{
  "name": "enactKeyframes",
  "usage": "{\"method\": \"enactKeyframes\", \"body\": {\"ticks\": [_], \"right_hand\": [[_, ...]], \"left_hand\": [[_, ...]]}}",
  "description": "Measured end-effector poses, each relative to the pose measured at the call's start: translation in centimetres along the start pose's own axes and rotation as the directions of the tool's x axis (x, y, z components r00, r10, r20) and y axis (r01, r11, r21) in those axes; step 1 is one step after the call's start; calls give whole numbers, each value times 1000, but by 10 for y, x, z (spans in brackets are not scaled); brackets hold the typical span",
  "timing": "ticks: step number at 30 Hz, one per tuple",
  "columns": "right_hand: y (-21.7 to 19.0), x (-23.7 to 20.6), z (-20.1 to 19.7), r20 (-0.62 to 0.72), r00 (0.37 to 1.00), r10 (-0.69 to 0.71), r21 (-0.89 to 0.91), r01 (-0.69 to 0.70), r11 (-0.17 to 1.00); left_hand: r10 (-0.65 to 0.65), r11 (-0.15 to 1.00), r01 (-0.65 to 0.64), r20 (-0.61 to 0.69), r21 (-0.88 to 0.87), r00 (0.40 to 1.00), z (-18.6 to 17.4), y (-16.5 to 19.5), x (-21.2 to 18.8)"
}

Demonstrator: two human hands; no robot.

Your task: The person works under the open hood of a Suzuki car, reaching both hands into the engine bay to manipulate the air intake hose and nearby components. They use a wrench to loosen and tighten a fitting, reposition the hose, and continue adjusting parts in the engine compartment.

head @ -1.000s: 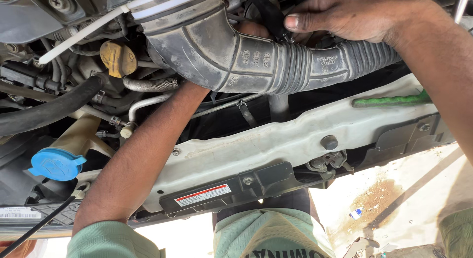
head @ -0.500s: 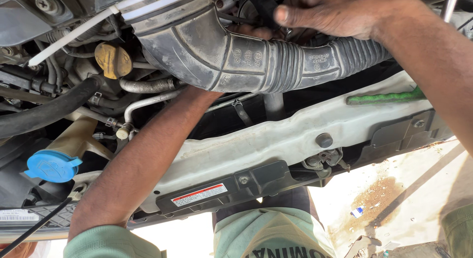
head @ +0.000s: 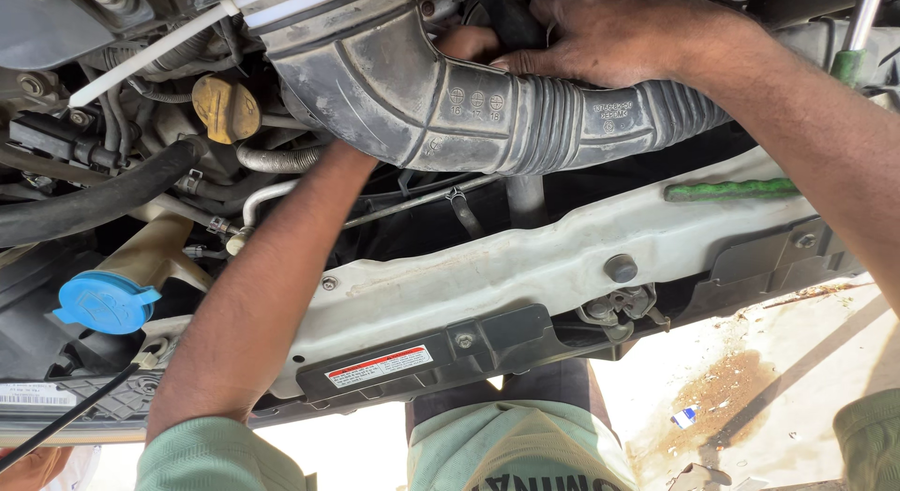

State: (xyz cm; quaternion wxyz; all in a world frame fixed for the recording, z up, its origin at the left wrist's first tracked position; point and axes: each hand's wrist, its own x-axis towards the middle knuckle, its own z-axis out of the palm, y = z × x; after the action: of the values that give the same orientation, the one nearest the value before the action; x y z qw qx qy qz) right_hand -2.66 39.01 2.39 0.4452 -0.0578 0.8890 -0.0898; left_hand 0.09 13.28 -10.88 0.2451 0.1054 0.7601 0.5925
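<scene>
The right hand [head: 619, 31] lies spread over the ribbed black air intake hose [head: 487, 106] at the frame's top; the left hand [head: 464, 43] reaches up behind it, grip hidden, near the yellow oil cap [head: 225, 106].

Right hand [head: 609, 31] rests atop the ribbed air hose [head: 487, 111] — left hand [head: 466, 43] reaches beneath it.

Reservoir cap [head: 105, 302]: blue, round, lower left.
Filler cap [head: 226, 107]: yellow, upper left.
Radiator support panel [head: 525, 261]: white, crosswise.
Warning label [head: 379, 366]: red-and-white, on black cover.
Ground [head: 750, 397]: stained.
</scene>
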Motion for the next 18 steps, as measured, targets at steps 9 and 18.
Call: {"method": "enactKeyframes", "body": {"ticks": [9,18], "right_hand": [[-11,-12,-4,-268,945,-187,-186,139,973],[5,-35,-2,-427,807,-408,-266,319,910]], "left_hand": [[-128,987,133,61,-88,990,-11,-4,4],[-135,985,143,80,-97,988,0,-7,4]]}}
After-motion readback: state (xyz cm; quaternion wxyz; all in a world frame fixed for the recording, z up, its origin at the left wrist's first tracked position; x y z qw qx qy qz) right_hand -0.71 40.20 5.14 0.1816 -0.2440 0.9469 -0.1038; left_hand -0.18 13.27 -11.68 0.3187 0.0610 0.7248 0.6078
